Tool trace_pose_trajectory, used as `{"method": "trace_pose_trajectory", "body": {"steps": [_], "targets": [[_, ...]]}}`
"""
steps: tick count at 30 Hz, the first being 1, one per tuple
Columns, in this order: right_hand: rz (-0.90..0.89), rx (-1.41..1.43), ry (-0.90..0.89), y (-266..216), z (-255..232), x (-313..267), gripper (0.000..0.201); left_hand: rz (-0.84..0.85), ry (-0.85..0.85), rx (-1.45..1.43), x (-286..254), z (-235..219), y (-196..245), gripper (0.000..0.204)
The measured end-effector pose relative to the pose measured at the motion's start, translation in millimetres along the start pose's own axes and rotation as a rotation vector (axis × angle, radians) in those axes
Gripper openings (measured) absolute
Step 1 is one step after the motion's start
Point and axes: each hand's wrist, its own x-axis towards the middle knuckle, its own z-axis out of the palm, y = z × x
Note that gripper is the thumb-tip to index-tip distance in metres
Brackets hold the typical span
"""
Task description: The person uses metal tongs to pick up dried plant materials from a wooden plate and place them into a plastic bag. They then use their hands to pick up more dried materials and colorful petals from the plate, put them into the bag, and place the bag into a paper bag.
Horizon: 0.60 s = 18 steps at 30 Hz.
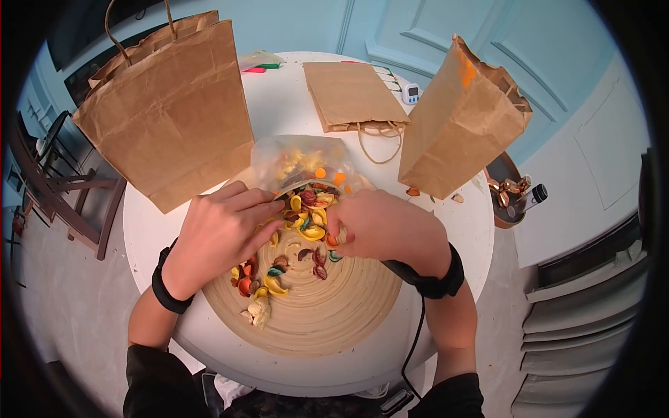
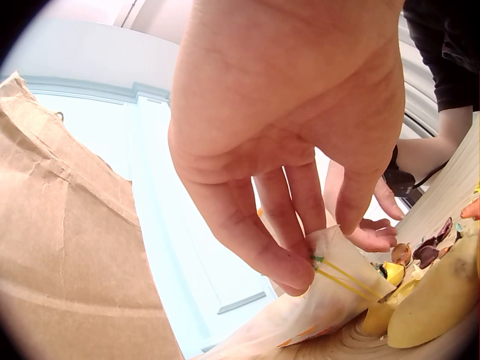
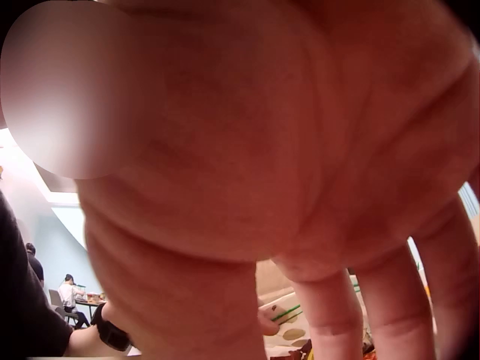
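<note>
A translucent plastic zip bag (image 1: pixel 268 152) lies with its mouth toward me on a round ringed wooden board (image 1: pixel 313 324). My left hand (image 1: pixel 226 226) pinches the bag's rim at the left of the mouth; the zip strip (image 2: pixel 349 281) shows beside its fingertips. Dried potpourri petals (image 1: pixel 313 233), yellow, dark red, orange and green, heap at the mouth, and yellow and orange pieces show inside. My right hand (image 1: pixel 390 226) is over the mouth's right side, its loosely bent fingers beside the petals. More petals and a cream dried flower (image 1: pixel 259 311) lie at the board's left.
Brown paper bags stand at the back left (image 1: pixel 167 111) and right (image 1: pixel 463 122); a flat paper bag (image 1: pixel 355 96) lies between them. A small white timer (image 1: pixel 411 93) sits behind. A dark tray (image 1: pixel 507 216) with shiny copper-coloured items is beyond the white table's (image 1: pixel 453 265) right edge.
</note>
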Motion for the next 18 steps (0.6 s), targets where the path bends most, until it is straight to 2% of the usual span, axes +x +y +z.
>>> {"method": "trace_pose_trajectory", "body": {"steps": [3, 6, 9, 12, 14, 16, 18], "targets": [[0.067, -0.075, -0.067, -7, 4, 0, 0.028, 0.002, 0.001, 0.000, 0, 0, 0, 0.019], [0.098, -0.056, -0.033, -12, 8, 2, 0.033, -0.032, -0.044, -0.027, 0, -3, 1, 0.021], [0.062, -0.032, 0.109, -4, 15, -5, 0.028, -0.048, -0.063, -0.052, 1, -5, 3, 0.022], [-0.017, -0.120, 0.022, 3, 21, -3, 0.025, -0.050, -0.069, -0.048, 0, -5, 3, 0.022], [-0.220, -0.071, 0.203, 10, 38, -3, 0.016, -0.045, -0.072, -0.044, 1, -5, 3, 0.022], [-0.217, -0.056, 0.151, 9, 43, -2, 0.020, -0.043, -0.069, -0.042, 1, -5, 2, 0.022], [-0.006, -0.075, -0.130, -22, 23, 7, 0.037, -0.043, -0.070, -0.043, 1, -5, 2, 0.021]]}}
